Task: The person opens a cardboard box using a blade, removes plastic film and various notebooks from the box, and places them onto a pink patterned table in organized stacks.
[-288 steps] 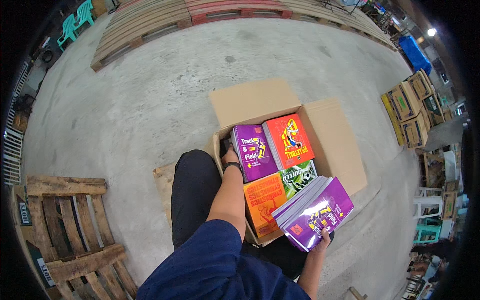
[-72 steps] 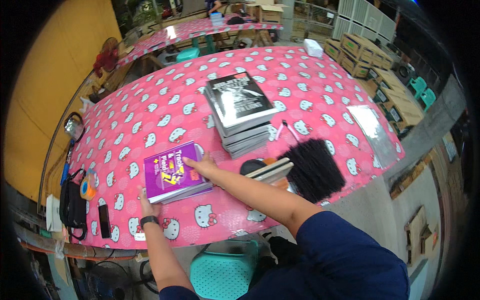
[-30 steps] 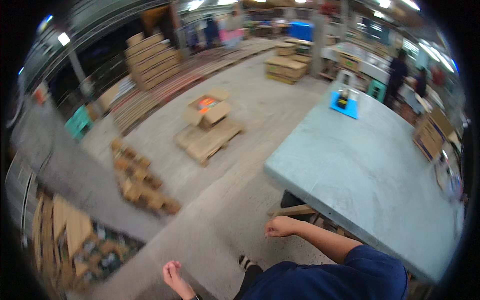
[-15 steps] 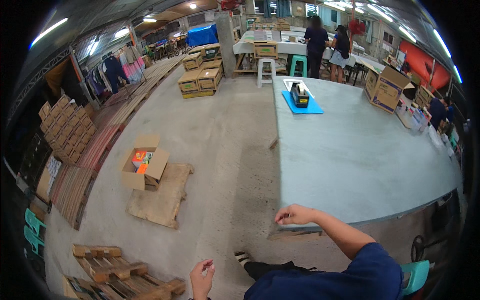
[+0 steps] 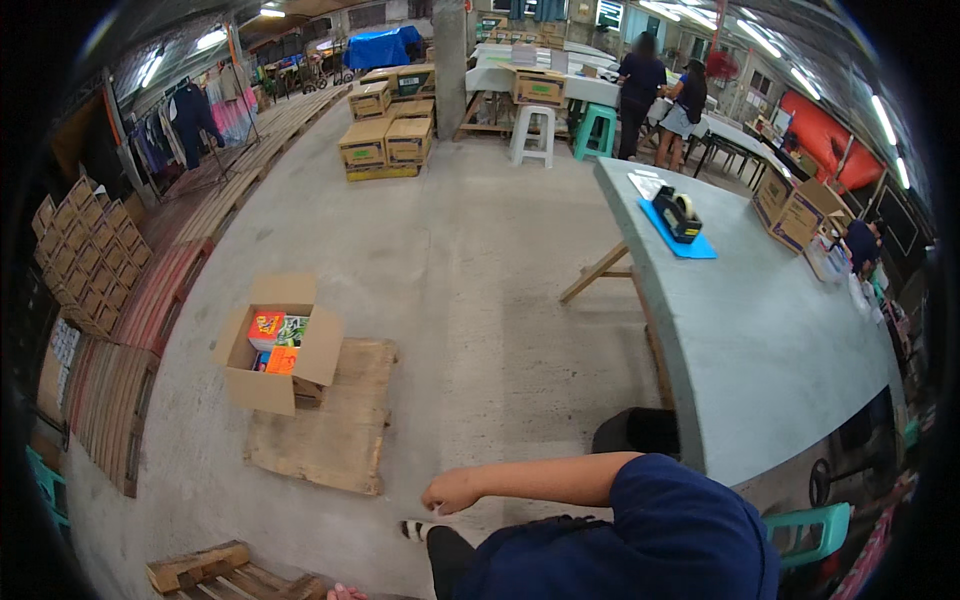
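Note:
My right hand [image 5: 455,492] reaches across in front of my body, above the floor near my sandalled foot [image 5: 416,530]. Its fingers are curled in; a small pale bit shows under them, too small to name. Only the fingers of my left hand [image 5: 346,593] show at the bottom edge, loosely apart with nothing seen in them. Ahead and to the left, an open cardboard box [image 5: 318,345] holds several brightly coloured packs [image 5: 283,360], orange, red and green. It stands at the far left end of a wooden board platform [image 5: 335,440].
A grey-topped table [image 5: 770,360] fills the right, bearing a tape dispenser [image 5: 680,215] on a blue sheet and another carton [image 5: 795,210]. A wooden pallet [image 5: 225,575] lies at lower left. Stacked cartons [image 5: 388,140] stand ahead; two people [image 5: 642,80] work beyond.
My view and body have turned and moved forward, away from the table. The right hand has come off the table's edge and swung left; the left hand has dropped mostly out of view.

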Action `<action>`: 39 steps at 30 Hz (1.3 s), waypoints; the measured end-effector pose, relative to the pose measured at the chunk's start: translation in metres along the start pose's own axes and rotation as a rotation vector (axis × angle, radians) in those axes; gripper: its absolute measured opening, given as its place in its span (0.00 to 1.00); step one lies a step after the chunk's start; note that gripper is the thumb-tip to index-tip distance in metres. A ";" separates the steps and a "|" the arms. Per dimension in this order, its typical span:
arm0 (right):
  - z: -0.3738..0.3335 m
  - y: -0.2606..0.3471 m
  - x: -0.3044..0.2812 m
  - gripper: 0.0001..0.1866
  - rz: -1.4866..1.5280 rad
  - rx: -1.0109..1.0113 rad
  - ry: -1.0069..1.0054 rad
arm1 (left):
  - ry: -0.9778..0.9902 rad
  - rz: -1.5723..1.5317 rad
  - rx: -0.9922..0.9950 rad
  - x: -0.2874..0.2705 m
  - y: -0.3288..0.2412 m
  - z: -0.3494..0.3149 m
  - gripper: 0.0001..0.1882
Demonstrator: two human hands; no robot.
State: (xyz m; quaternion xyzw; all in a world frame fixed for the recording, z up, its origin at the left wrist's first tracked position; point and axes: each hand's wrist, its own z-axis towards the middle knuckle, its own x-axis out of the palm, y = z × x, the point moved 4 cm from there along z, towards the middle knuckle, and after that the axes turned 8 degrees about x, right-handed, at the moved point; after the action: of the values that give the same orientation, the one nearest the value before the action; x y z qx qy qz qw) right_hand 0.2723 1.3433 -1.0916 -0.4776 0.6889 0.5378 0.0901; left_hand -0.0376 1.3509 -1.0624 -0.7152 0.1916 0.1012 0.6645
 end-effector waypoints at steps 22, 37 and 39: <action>0.507 -0.123 -0.236 0.11 0.158 0.325 0.044 | -0.327 -0.632 -0.370 -0.005 0.106 0.669 0.08; 0.750 -0.277 -0.260 0.17 0.364 0.663 -0.265 | 0.397 -0.236 -0.188 0.228 0.258 1.045 0.16; 0.774 -0.298 -0.256 0.14 0.335 0.671 -0.536 | 0.455 -0.176 -0.077 0.264 0.314 1.084 0.16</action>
State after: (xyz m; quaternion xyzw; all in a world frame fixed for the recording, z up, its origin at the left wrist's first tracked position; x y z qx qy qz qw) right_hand 0.3306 2.1373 -1.4378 -0.1483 0.8450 0.3968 0.3264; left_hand 0.1922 2.3727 -1.5590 -0.7584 0.2692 -0.1132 0.5827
